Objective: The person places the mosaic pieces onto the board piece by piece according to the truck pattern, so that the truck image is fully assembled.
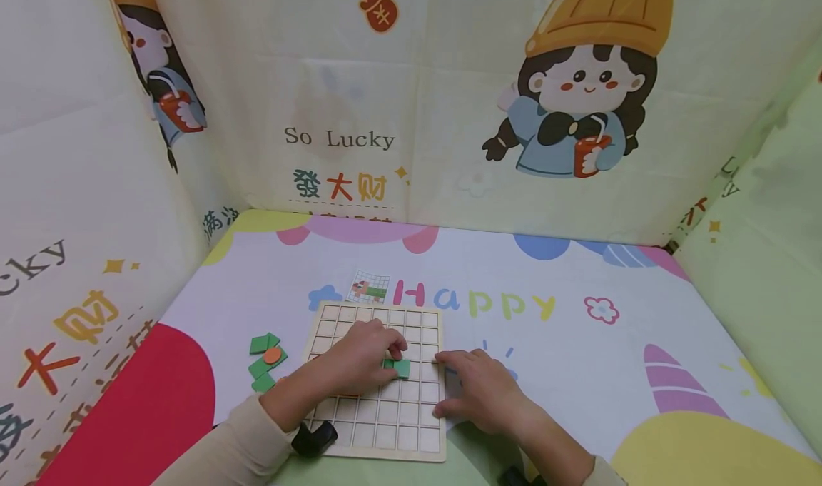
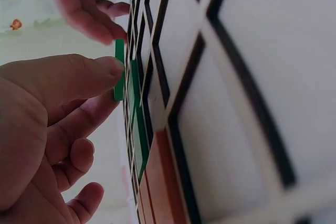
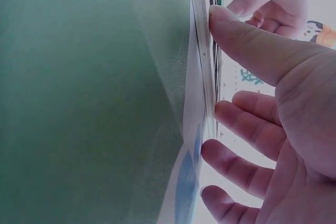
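Note:
My left hand (image 1: 359, 357) is over the middle of a wooden grid board (image 1: 385, 455), pinching a green square tile (image 2: 119, 48) between thumb and fingers. In the left wrist view the tile stands on edge, right at the grid's surface. Farther along the grid lie a green tile (image 2: 140, 142) and reddish-orange pieces (image 2: 167, 179), partly covered by my left hand and forearm in the head view. My right hand (image 1: 481, 390) is at the board's right edge, its fingers loosely extended. The right wrist view has its thumb (image 3: 247, 38) against the board's side.
Left of the board is a loose group of green tiles (image 1: 260, 345) with an orange round piece (image 1: 272, 356) on top. Behind the board lies a small printed grid card (image 1: 362, 277) with a coloured pattern. Printed cloth walls (image 1: 449, 200) enclose the table at the back and sides.

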{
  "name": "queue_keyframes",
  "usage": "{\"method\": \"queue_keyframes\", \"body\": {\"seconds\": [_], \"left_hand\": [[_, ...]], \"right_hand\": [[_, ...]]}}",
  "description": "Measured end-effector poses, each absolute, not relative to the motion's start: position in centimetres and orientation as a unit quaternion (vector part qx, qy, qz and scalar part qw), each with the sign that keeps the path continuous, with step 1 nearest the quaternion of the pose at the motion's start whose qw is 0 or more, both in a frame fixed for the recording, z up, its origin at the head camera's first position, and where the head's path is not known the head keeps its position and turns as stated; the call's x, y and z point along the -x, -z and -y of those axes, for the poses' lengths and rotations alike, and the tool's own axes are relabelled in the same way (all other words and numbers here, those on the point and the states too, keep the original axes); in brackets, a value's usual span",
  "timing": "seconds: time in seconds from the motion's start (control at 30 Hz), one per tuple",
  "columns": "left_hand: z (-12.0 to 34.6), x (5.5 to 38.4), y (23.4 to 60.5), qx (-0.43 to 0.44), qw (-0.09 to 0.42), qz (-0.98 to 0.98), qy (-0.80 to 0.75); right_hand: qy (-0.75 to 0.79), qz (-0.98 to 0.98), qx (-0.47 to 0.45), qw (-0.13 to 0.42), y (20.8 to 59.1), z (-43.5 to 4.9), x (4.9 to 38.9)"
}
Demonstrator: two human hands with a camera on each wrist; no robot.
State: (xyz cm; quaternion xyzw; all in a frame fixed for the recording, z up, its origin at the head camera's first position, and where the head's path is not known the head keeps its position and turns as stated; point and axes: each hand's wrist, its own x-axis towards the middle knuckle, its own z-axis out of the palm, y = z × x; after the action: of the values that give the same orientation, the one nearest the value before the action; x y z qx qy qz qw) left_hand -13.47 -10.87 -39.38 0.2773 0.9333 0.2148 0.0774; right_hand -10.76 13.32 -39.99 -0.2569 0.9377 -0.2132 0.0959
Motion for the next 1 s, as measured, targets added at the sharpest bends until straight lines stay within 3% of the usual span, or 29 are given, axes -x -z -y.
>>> {"method": "queue_keyframes", "body": {"seconds": [1.0], "left_hand": [[9.97, 13.93, 39.63, -0.260, 0.113, -0.932, -0.226]], "right_hand": [[0.208, -0.940, 0.255, 0.093, 40.13, -13.41, 10.96]]}}
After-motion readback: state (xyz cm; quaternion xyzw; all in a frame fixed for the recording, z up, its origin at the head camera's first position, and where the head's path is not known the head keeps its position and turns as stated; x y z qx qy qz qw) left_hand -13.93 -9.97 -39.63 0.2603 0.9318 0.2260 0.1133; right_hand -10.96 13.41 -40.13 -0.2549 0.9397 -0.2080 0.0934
